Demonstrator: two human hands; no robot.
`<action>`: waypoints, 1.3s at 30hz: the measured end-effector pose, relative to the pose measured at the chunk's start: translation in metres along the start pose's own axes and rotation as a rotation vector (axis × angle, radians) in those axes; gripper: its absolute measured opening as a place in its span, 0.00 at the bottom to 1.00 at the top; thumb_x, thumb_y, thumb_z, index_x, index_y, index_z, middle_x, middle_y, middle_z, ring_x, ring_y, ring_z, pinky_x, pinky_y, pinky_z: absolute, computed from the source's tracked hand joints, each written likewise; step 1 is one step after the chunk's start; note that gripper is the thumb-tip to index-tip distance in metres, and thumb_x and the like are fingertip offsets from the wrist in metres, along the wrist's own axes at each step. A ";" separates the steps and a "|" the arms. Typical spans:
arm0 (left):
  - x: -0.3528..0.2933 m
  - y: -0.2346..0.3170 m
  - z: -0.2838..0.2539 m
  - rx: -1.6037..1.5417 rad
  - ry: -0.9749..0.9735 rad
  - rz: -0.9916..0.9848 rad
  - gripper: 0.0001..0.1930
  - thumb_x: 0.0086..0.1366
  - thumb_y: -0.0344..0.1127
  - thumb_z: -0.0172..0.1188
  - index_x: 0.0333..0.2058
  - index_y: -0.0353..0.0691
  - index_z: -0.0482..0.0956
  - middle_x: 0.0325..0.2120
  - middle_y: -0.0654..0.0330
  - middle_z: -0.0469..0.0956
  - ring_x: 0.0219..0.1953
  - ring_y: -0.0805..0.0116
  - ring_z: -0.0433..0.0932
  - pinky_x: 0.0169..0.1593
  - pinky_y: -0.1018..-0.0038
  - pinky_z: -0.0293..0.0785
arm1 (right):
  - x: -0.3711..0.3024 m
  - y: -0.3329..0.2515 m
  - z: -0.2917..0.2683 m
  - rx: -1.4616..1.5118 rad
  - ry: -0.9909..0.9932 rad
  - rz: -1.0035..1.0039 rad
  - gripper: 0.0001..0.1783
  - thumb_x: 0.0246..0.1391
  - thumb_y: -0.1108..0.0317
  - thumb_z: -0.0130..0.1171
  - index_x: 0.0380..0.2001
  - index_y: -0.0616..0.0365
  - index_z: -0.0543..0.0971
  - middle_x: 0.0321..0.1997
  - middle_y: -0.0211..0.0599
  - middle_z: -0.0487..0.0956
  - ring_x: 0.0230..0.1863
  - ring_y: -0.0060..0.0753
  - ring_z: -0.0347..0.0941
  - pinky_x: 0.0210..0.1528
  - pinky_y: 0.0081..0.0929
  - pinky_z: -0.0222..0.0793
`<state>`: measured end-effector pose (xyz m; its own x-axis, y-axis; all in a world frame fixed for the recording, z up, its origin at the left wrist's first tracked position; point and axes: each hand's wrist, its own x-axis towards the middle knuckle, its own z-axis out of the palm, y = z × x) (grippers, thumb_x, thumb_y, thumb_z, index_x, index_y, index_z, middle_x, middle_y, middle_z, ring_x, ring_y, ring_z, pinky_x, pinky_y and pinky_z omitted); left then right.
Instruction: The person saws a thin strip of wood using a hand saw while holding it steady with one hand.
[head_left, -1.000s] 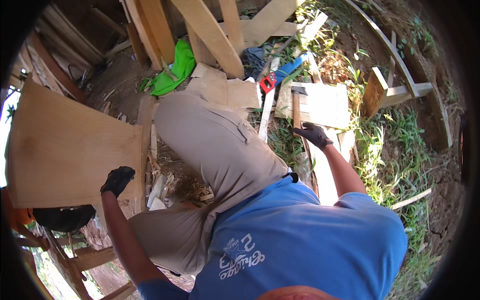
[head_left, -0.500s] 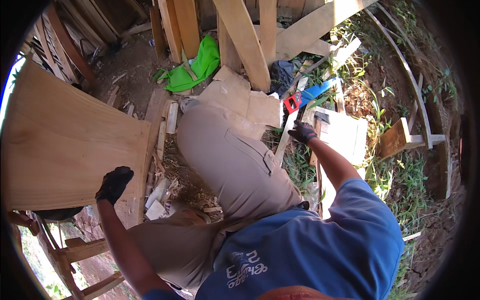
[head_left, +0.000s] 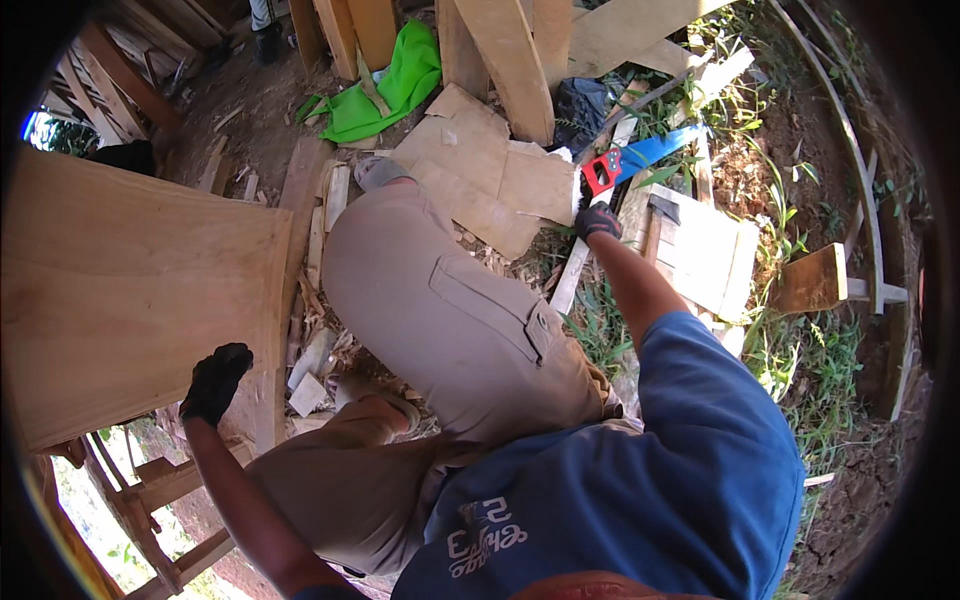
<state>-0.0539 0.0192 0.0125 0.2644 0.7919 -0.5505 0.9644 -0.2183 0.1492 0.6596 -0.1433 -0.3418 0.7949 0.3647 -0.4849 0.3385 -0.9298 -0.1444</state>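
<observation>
My right hand, in a dark glove, lies at a pale wooden strip with its fingers curled. Whether they grip the strip is hidden. Just beyond the knuckles is the red handle of a handsaw, whose blue blade points away to the right. A hatchet with a dark head and wooden handle lies right of that hand. On the left, my left hand, in a black glove, is over the near right corner of a broad wooden board. Its fingers are loosely closed, with nothing visible in them.
Flattened cardboard lies ahead of my bent knee. Beyond it are a bright green cloth, a black plastic bag and leaning planks. A wooden bracket-like piece stands at the right. Another person's leg shows at the far edge.
My right hand has moved forward to the strip, close to the saw handle, and its fingers have curled in. My left hand stays near the board's corner. The view has shifted slightly.
</observation>
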 end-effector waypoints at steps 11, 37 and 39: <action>0.005 0.023 -0.009 -0.022 0.023 0.066 0.26 0.73 0.55 0.56 0.55 0.40 0.83 0.53 0.51 0.85 0.56 0.50 0.82 0.62 0.57 0.74 | -0.065 -0.004 0.030 0.215 -0.175 0.125 0.64 0.66 0.43 0.56 0.80 0.51 0.21 0.74 0.64 0.70 0.73 0.61 0.71 0.75 0.53 0.63; 0.019 0.034 -0.019 0.082 -0.001 0.153 0.22 0.75 0.53 0.56 0.51 0.41 0.87 0.45 0.58 0.89 0.47 0.66 0.86 0.55 0.65 0.81 | -0.271 0.093 -0.209 1.284 -0.725 -0.165 0.08 0.66 0.63 0.63 0.43 0.52 0.77 0.24 0.21 0.72 0.19 0.18 0.67 0.25 0.23 0.67; 0.010 0.034 -0.022 0.059 0.012 0.136 0.22 0.75 0.54 0.57 0.52 0.43 0.87 0.43 0.59 0.89 0.45 0.69 0.87 0.50 0.68 0.83 | -0.270 0.104 -0.213 1.258 -0.619 -0.230 0.10 0.65 0.64 0.63 0.47 0.53 0.78 0.24 0.24 0.73 0.19 0.21 0.68 0.22 0.23 0.67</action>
<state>-0.0182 0.0317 0.0302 0.3929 0.7593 -0.5187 0.9180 -0.3570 0.1727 0.5870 -0.3277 -0.0425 0.3276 0.7367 -0.5915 -0.4992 -0.3966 -0.7704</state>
